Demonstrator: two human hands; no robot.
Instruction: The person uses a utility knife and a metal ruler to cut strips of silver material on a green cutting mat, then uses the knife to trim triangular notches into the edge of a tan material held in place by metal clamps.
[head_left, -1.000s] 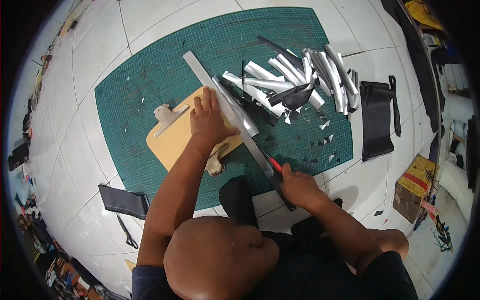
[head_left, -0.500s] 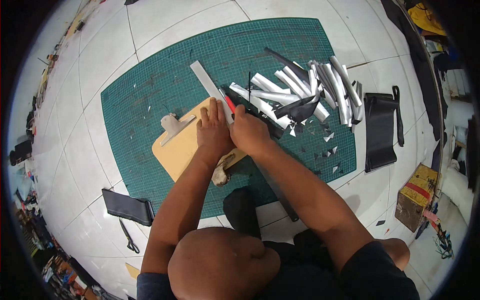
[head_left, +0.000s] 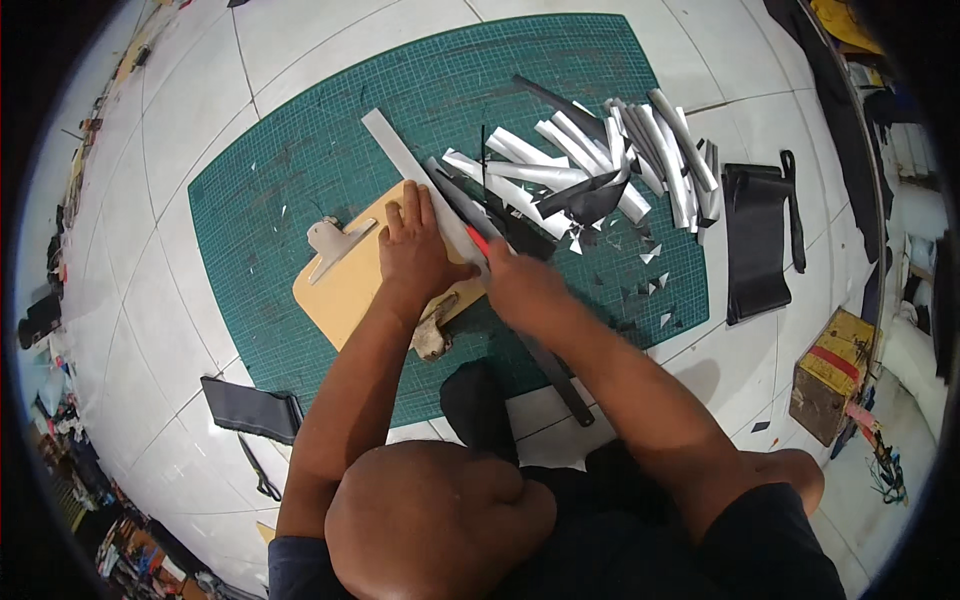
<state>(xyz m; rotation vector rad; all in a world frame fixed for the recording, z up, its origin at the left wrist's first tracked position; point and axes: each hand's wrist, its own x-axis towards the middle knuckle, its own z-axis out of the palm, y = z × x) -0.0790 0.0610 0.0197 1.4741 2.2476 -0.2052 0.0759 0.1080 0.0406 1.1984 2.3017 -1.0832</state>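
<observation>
Head view looks down on both forearms reaching forward over a green cutting mat (head_left: pixel 300 180) on the tiled floor. Left hand (head_left: pixel 415 255) lies flat, fingers spread, pressing a long metal ruler (head_left: pixel 420 180) onto a tan clipboard (head_left: pixel 345 290). Right hand (head_left: pixel 525 290), just beside it, is closed around a red-handled cutter (head_left: pixel 478 242); its blade is hidden. Beyond the right hand lie cut white strips (head_left: pixel 600 160).

floor (head_left: pixel 200 130): white tiles | light: even | clutter (head_left: pixel 60 400): along edges
</observation>
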